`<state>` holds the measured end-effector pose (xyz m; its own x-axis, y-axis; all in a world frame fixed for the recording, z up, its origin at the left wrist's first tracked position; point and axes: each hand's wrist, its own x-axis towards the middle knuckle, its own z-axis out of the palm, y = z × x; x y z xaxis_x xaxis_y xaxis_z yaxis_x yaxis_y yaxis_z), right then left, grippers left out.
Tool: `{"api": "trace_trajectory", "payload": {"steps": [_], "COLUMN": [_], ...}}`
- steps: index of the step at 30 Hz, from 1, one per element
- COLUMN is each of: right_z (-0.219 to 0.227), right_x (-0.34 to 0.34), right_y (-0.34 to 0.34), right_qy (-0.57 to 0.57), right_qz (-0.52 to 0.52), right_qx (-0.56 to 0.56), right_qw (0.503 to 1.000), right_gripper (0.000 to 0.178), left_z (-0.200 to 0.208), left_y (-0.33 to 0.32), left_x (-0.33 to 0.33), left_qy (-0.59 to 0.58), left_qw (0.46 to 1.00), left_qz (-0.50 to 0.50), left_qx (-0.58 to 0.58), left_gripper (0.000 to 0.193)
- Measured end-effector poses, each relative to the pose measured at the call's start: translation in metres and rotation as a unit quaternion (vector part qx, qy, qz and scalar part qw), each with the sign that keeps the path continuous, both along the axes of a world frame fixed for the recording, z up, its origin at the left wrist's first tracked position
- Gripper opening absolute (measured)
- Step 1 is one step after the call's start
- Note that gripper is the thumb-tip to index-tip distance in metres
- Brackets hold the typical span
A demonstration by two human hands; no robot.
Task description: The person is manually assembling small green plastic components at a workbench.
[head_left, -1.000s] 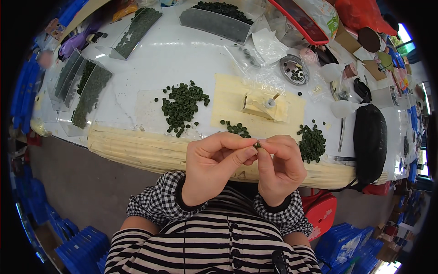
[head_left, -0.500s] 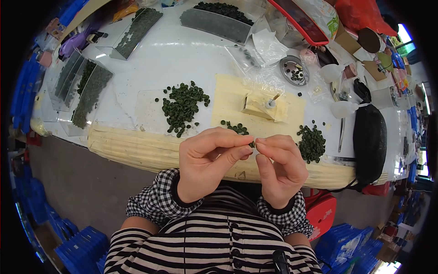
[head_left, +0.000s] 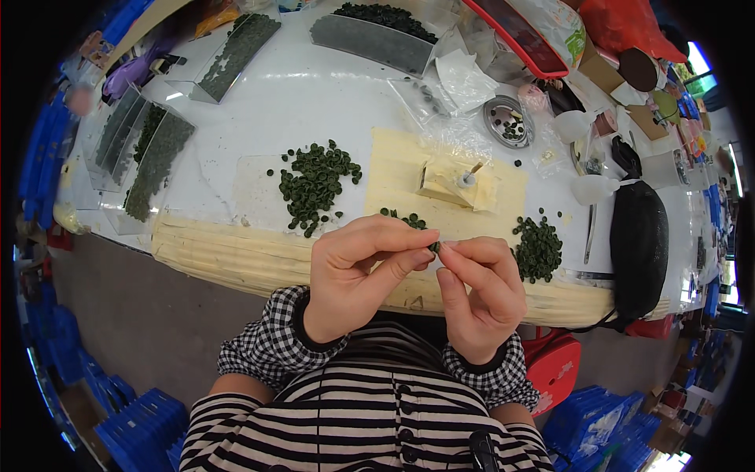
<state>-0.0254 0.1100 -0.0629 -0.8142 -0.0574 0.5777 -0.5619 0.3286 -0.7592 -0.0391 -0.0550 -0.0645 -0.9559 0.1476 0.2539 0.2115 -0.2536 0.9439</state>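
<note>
Between the fingertips of my two hands is a small dark green round piece point(head_left: 434, 247), mostly covered by the fingers. My left hand point(head_left: 354, 275) pinches it between thumb and forefinger. From the other side the forefinger of my right hand point(head_left: 485, 295) presses against it, with that thumb close below and the other fingers curled. Similar dark green pieces lie in a large pile point(head_left: 311, 189) beyond my left hand, a small cluster point(head_left: 409, 220) just past my fingertips, and a pile point(head_left: 539, 252) right of my right hand.
A pale yellow block point(head_left: 452, 189) with a small white nozzle stands on a yellow sheet point(head_left: 385, 165). Clear trays of green pieces point(head_left: 373, 46) stand at the back and left. A round metal dish point(head_left: 507, 122), a black bag point(head_left: 638, 252) and squeeze bottles point(head_left: 591, 189) are right.
Both hands stay nearly in place around the small piece. The right thumb and fingers have shifted slightly, and the right hand has come a little lower and left.
</note>
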Motion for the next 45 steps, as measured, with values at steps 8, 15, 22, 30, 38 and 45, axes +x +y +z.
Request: {"api": "trace_trajectory", "payload": {"steps": [8, 15, 22, 30, 38, 45], "right_z": [-0.001, 0.008, 0.009, 0.007, 0.004, 0.002], "right_x": [0.001, 0.0, -0.001, 0.001, 0.002, 0.004], "right_y": [-0.002, 0.005, 0.005, 0.005, 0.006, 0.002], "right_qy": [-0.011, -0.007, 0.005, -0.001, -0.002, -0.088], "right_qz": [0.0, 0.012, 0.006, 0.0, 0.007, 0.066], "right_qx": [-0.015, 0.041, 0.055, 0.041, 0.037, -0.086], "right_qw": [1.0, 0.999, 0.998, 0.999, 0.999, 0.99], "right_gripper": [0.031, 0.031, 0.032, 0.032, 0.034, 0.034], "left_z": [-0.004, -0.005, -0.002, -0.007, -0.005, -0.005], "left_y": [0.0, -0.003, 0.001, -0.004, -0.002, -0.005], "left_x": [-0.001, -0.003, 0.0, -0.001, 0.0, -0.004], "left_qy": [-0.02, 0.019, -0.056, -0.022, -0.072, 0.059], "left_qw": [0.999, 0.999, 0.996, 0.998, 0.994, 0.996], "left_qz": [-0.017, -0.023, -0.022, -0.044, -0.056, -0.008], "left_qx": [0.036, -0.014, 0.06, 0.038, 0.066, -0.066], "left_gripper": [0.022, 0.022, 0.021, 0.021, 0.019, 0.018]}}
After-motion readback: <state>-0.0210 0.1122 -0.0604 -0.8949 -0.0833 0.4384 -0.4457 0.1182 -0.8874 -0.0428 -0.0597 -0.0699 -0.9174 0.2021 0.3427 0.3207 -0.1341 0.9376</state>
